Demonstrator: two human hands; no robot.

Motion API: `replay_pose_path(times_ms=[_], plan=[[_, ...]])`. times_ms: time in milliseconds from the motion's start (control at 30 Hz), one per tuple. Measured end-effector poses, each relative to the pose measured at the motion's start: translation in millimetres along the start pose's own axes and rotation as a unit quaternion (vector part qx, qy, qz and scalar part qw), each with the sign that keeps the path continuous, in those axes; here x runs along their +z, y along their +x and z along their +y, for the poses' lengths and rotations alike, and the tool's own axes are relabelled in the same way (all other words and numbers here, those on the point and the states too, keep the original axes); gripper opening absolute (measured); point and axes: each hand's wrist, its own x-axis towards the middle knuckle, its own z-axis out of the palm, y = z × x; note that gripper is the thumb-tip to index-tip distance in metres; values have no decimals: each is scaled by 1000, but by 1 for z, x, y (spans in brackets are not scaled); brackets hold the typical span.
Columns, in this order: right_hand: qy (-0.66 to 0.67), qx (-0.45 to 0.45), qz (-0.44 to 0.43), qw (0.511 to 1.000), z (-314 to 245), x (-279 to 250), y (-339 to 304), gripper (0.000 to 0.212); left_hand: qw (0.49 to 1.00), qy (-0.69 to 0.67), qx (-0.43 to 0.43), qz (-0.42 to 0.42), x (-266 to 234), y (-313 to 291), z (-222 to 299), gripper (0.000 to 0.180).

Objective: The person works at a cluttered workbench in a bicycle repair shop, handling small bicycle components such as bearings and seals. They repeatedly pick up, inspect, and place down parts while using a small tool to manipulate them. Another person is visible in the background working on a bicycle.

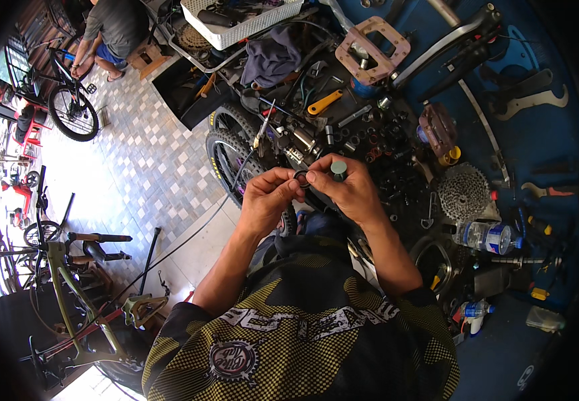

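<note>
Close together in front of my chest, both hands pinch a small dark ring (300, 174). My left hand (266, 202) grips its left side between thumb and fingertips. From the other side, the thumb and forefinger of my right hand (348, 191) close on it. A small object with a round, pale green flat top (338, 168) sticks up from the right hand's curled fingers; its lower part is hidden. Just beyond the hands, silver cylindrical parts (303, 140) lie on the dark, cluttered bench (353, 150). A thin pointed tool (261, 134) stands near them.
Bike tyres (226, 150) stand left of the bench. A yellow-handled tool (324, 102), pink pedals (373, 48), a cassette (463, 192) and a plastic bottle (487, 235) crowd the bench. A green frame (69, 287) is at left. Another person (117, 30) sits by a bike.
</note>
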Motion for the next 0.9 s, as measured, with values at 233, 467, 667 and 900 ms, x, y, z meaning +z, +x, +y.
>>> replay_pose_path(times_ms=[233, 467, 667, 900], plan=[[-69, -41, 8, 997, -3, 4, -6, 16, 991, 130, 25, 33, 7, -1, 6, 14], [-206, -99, 15, 973, 12, 5, -7, 23, 973, 211, 85, 39, 5, -1, 10, 19], [-163, -122, 44, 978, 21, 3, -9, 28, 978, 193, 61, 41, 26, 4, 6, 22], [-111, -119, 40, 986, 16, -1, -13, 30, 975, 224, 5, -1, 17, 4, 14, 21]])
